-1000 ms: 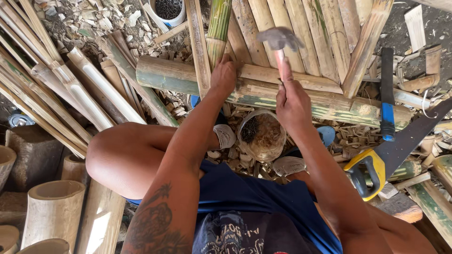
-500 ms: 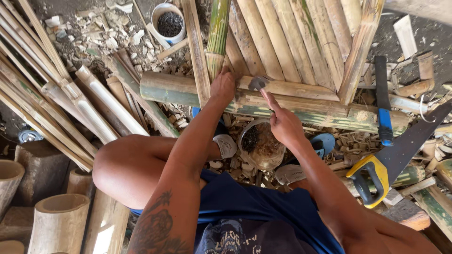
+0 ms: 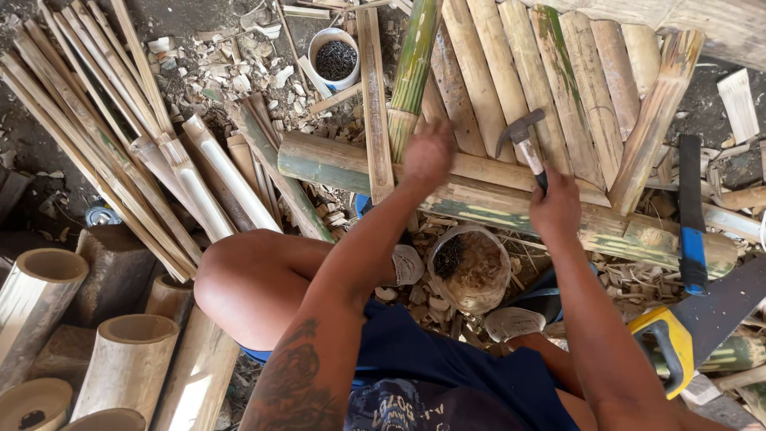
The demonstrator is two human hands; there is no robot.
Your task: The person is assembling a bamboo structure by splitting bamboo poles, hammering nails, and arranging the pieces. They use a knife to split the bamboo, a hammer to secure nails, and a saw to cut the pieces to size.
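Both arms stretched far forward; left hand [image 3: 427, 153] flat, fingers pressed down; right hand [image 3: 556, 206] fisted in a tight grip, wrist cocked.

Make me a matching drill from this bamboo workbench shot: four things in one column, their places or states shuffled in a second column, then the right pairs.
Things:
1. hammer
2. white cup of nails
3. handsaw
4. green bamboo slat

Places or states:
A. lying at lower right, yellow handle toward the person
B. pressed down by the left hand
C. standing on the ground at the top, among wood chips
D. held in the right hand, head raised over the slats

Pairs: 1-D, 2-C, 3-A, 4-B
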